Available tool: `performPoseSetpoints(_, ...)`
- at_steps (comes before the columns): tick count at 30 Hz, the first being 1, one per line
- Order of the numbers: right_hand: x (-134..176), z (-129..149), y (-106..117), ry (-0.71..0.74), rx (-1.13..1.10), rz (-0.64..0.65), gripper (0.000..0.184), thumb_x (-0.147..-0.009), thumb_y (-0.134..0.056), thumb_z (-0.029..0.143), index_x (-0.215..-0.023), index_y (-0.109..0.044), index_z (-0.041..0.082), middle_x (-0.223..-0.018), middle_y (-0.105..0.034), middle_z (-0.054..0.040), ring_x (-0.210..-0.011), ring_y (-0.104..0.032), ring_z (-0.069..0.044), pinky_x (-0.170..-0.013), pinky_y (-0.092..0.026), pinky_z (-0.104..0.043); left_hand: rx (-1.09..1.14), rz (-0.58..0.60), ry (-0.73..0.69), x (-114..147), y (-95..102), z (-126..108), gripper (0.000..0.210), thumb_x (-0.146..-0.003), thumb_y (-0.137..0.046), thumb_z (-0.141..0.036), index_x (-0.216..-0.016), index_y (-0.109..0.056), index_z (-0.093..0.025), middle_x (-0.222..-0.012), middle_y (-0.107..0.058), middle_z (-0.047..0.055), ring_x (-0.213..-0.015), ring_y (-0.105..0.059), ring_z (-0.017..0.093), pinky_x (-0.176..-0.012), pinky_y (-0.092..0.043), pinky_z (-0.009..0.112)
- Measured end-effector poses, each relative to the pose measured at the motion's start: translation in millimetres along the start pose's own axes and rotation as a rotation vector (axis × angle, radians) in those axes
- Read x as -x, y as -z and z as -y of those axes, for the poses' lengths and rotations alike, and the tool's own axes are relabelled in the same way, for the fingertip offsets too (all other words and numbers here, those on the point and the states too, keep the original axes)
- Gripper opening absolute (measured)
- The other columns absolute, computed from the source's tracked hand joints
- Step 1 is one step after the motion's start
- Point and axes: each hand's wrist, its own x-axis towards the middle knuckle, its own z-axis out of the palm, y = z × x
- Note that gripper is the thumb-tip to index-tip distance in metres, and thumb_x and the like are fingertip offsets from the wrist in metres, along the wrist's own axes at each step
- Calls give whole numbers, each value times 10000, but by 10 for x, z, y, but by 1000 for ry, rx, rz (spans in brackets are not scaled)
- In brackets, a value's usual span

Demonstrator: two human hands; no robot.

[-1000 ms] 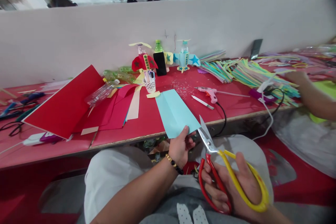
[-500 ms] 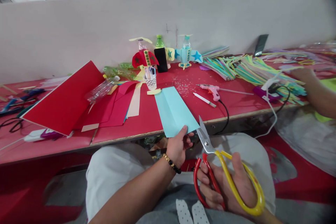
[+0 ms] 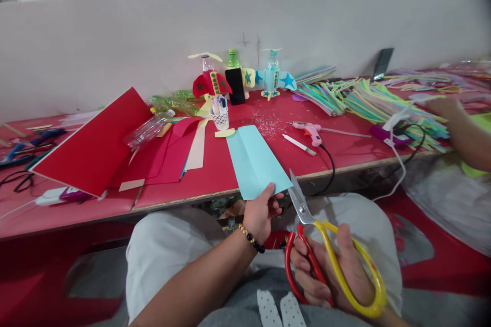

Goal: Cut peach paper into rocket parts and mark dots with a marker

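Red tabletop [image 3: 215,173] runs across the view in front of a seated person, backed by a plain grey partition. Nearest the camera, the right hand [image 3: 337,276] is wrapped around the handles of a pair of scissors [image 3: 326,250], one loop red and one yellow; the steel blades are only slightly parted and point up toward the table edge, just beside the corner of a light blue paper sheet [image 3: 255,161]. The left hand [image 3: 263,212], with a beaded bracelet at the wrist, pinches the near edge of that sheet between thumb and fingers. The sheet carries a lengthwise fold and lies partly on the table, its near end overhanging the edge. To the left lie a large red card [image 3: 95,145], further red and cream sheets, and a clear plastic bottle [image 3: 148,133]. To the right of the blue sheet lie a pink glue gun [image 3: 309,130] with a black cord and a white glue stick. Farther back stand a small pen cup [image 3: 220,117] and bottle aeroplane models [image 3: 272,79]. A heap of coloured strips [image 3: 364,102] fills the right rear, where another person's hand [image 3: 441,107] rests.
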Motion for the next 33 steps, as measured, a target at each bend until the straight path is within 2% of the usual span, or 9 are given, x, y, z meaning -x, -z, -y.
performPoseSetpoints(17,-17,-51,40,0,-20,-20,670,-765,-329,814,-808,-630,217,-686,-492,42,-324,-280,2,-327,-314,-146,-13,-5,4,7,11,-7,259,-722,-762,-303,-741,-588,-112,-617,-654,44,-426,-450,52,-407,-403,177)
performPoseSetpoints(24,-44,-3,-16,-21,-20,13,787,-709,-284,879,-864,-656,203,-756,-523,-11,-408,-402,-58,-397,-361,-210,-27,0,18,2,37,-12,261,-721,-761,-305,-723,-604,-96,-640,-661,59,-423,-452,51,-394,-396,179)
performPoseSetpoints(28,-83,15,-54,-4,-43,4,826,-703,-245,891,-881,-644,190,-782,-519,-27,-431,-398,-73,-382,-348,-214,-32,9,15,6,58,-8,275,-708,-770,-315,-707,-599,-100,-626,-657,57,-419,-452,55,-396,-399,185)
performPoseSetpoints(33,-139,27,-102,3,-84,-30,762,-745,-286,852,-866,-625,181,-767,-522,-26,-427,-370,-73,-370,-358,-212,-37,19,-5,20,80,1,282,-697,-774,-321,-733,-593,-108,-626,-657,55,-425,-456,62,-397,-404,187)
